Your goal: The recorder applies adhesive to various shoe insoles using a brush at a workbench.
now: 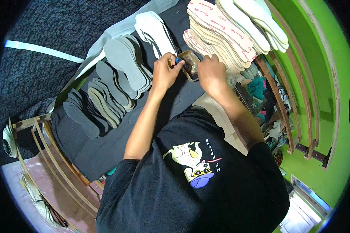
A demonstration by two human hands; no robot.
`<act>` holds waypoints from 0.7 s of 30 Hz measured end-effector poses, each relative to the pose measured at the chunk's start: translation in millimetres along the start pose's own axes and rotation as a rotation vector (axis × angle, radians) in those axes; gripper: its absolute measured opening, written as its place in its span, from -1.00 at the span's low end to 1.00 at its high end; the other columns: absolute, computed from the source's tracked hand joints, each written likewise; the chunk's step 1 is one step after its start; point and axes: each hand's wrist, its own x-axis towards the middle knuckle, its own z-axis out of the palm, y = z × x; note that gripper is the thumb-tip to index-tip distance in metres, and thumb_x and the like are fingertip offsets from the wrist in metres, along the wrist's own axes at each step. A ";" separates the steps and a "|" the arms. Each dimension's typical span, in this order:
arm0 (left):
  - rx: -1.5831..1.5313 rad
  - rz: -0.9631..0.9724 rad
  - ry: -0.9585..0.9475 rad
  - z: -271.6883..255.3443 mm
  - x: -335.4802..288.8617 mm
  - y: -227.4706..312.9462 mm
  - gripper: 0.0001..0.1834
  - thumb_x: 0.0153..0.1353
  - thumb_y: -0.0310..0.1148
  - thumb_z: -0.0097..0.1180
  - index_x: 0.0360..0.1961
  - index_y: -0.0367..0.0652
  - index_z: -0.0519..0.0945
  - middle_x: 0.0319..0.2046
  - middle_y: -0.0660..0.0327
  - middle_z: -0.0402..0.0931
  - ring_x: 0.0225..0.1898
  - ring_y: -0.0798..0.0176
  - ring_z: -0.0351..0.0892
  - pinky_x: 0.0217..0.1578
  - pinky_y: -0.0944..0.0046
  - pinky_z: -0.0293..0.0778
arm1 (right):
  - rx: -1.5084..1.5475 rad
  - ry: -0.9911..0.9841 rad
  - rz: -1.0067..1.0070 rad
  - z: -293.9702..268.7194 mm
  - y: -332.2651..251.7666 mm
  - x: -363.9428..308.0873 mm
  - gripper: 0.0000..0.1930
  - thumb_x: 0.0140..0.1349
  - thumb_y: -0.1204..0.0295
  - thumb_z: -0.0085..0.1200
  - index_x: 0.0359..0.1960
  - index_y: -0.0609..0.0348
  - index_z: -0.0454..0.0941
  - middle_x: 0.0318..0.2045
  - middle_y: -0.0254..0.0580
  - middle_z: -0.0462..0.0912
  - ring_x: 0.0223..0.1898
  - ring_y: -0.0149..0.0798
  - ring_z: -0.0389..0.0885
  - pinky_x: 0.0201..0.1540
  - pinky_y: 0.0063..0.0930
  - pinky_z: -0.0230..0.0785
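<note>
Both my hands meet over the dark cloth-covered table (105,143). My left hand (165,72) pinches a small brush with a blue-tipped handle (177,60), its end reaching into a small brown-stained container (190,64). Gripping that container from the right side is my right hand (210,72). White insoles (155,29) lie just beyond my left hand, and a stack of beige insoles (217,31) lies just beyond my right hand.
Grey insoles (124,66) and darker grey ones (85,112) lie in fanned rows on the left of the table. A wooden rack (54,163) stands at lower left. Green shelving (307,77) with clutter runs along the right.
</note>
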 end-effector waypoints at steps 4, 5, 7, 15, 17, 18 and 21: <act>0.086 0.053 0.084 -1.0 15.9 -9.1 -0.53 0.18 -0.35 0.52 -0.50 -0.22 0.36 -0.66 0.18 0.35 -0.55 0.40 0.22 -0.53 0.28 0.26 | 0.003 -0.054 -0.020 -3.3 -1.3 5.7 -0.75 0.18 0.37 0.31 -0.11 0.12 0.82 -0.03 -0.14 0.72 0.14 -0.01 0.63 -0.01 0.03 0.67; 0.075 0.056 0.089 -1.6 19.1 -10.4 -0.54 0.17 -0.33 0.53 -0.49 -0.23 0.38 -0.67 0.18 0.39 -0.56 0.42 0.28 -0.53 0.28 0.29 | -0.018 -0.021 -0.011 -3.4 -1.2 5.9 -0.74 0.18 0.38 0.30 -0.10 0.12 0.82 -0.03 -0.14 0.72 0.15 0.00 0.62 0.01 0.05 0.67; 0.080 0.006 0.084 -1.9 25.2 -12.8 -0.54 0.17 -0.33 0.53 -0.48 -0.23 0.39 -0.66 0.19 0.43 -0.56 0.42 0.31 -0.52 0.28 0.31 | -0.022 -0.044 -0.026 -8.2 1.4 5.8 -0.74 0.18 0.38 0.30 -0.10 0.12 0.82 -0.03 -0.13 0.72 0.14 0.00 0.63 0.01 0.05 0.67; 0.125 -0.059 0.074 -3.6 45.9 -12.5 -0.54 0.19 -0.24 0.53 -0.41 -0.21 0.42 -0.61 0.17 0.52 -0.53 0.38 0.40 -0.44 0.28 0.41 | -0.090 0.004 -0.077 -4.8 10.1 -2.2 -0.84 0.17 0.47 0.25 -0.25 0.12 0.83 -0.13 -0.16 0.74 0.04 -0.07 0.66 -0.15 -0.21 0.69; 0.128 -0.074 0.064 -4.6 43.6 -10.5 -0.56 0.21 -0.23 0.50 -0.38 -0.22 0.43 -0.53 0.13 0.52 -0.50 0.27 0.43 -0.39 0.23 0.42 | -0.006 -0.032 -0.067 -6.6 14.6 -2.3 -0.76 0.18 0.39 0.29 -0.13 0.12 0.83 -0.07 -0.08 0.71 0.07 0.02 0.63 -0.03 -0.06 0.68; 0.129 -0.074 0.065 -3.3 43.1 -14.2 -0.56 0.21 -0.23 0.50 -0.38 -0.22 0.43 -0.53 0.13 0.52 -0.50 0.27 0.43 -0.39 0.23 0.42 | -0.006 -0.031 -0.068 -5.9 14.7 -2.5 -0.76 0.18 0.39 0.29 -0.13 0.12 0.83 -0.07 -0.08 0.71 0.07 0.02 0.63 -0.03 -0.06 0.68; 0.213 0.171 0.210 3.4 37.0 -24.9 -0.70 0.21 -0.32 0.40 -0.36 -0.27 0.51 -0.22 -0.09 0.50 -0.14 -0.18 0.48 -0.03 -0.07 0.41 | 0.020 -0.068 -0.062 -5.4 18.3 -5.9 -0.76 0.20 0.39 0.27 -0.13 0.13 0.83 -0.05 -0.06 0.69 0.11 0.04 0.61 -0.03 0.07 0.69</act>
